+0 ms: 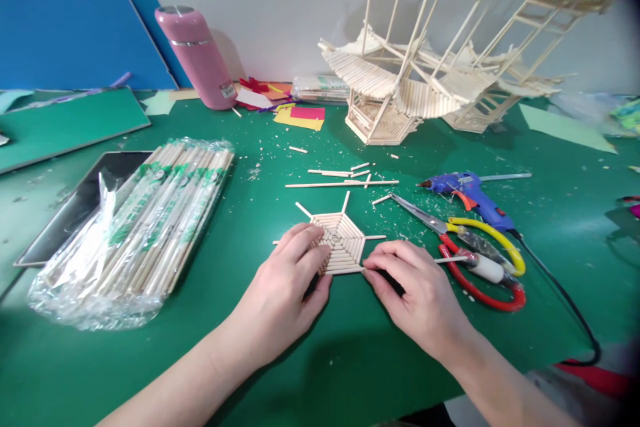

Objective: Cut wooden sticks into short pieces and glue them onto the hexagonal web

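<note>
A web-like hexagonal panel of thin wooden sticks (344, 242) lies on the green table, with spokes poking out past its edges. My left hand (287, 273) covers the panel's left side, fingers bent over it and thumb at its lower edge, closed on it. At the panel's lower right corner, my right hand (413, 290) pinches with thumb and forefinger by a spoke end. A loose thin stick (453, 259) shows just right of that hand, its near end hidden behind the fingers.
Scissors (450, 227) and a blue glue gun (467, 192) with a black cord lie right. Plastic-wrapped stick bundles (160, 213) rest left on a dark tray (85, 203). Behind stand a pink bottle (197, 57) and stick pavilion models (400, 80). Cut sticks (343, 184) lie beyond the panel.
</note>
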### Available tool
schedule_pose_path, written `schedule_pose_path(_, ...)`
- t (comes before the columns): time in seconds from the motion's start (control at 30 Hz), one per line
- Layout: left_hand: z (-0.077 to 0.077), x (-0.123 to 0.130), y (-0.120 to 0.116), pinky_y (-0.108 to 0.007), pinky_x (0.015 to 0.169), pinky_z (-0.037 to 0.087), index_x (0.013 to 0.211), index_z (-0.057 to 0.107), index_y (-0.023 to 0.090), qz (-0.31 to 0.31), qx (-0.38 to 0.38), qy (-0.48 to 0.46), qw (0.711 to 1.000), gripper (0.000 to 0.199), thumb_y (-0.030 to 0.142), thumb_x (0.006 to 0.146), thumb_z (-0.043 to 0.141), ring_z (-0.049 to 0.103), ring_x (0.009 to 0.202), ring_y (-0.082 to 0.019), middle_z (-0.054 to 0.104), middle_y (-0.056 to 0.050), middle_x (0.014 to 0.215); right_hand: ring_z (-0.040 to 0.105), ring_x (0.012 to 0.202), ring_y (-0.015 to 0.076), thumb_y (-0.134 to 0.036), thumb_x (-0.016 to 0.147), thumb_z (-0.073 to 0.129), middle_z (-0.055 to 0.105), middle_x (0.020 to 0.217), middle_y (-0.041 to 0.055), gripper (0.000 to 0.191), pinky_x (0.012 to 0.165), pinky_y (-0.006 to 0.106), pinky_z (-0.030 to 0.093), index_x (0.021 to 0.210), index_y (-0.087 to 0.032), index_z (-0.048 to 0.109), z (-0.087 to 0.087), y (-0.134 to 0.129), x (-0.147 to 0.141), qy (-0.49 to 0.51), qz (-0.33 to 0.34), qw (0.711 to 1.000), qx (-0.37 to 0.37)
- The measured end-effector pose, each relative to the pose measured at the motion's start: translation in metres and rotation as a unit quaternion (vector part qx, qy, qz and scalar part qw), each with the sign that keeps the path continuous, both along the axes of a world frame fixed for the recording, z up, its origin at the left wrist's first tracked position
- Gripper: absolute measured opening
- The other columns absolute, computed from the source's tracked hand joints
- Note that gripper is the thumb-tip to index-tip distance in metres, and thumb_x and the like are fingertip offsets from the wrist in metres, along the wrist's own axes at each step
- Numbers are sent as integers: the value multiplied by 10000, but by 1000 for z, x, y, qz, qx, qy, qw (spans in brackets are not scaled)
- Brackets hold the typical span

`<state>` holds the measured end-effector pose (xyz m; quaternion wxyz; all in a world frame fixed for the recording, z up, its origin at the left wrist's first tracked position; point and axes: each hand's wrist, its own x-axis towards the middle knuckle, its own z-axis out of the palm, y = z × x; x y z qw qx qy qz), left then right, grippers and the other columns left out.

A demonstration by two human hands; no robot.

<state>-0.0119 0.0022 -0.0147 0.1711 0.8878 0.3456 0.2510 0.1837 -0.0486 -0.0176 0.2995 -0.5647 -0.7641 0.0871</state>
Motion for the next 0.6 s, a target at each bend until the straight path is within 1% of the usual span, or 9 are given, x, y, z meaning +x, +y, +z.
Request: schedule_pose_path(0.6,1,0,-1,-386,952,399,982,537,116,2,2,5,1000,191,120,798,485,405,1130,-230,496,-127,1117,558,821,163,-161,811,527,594,872,37,99,737,323,432,846,-192,614,0,0,-1,-1,-1,1000,-17)
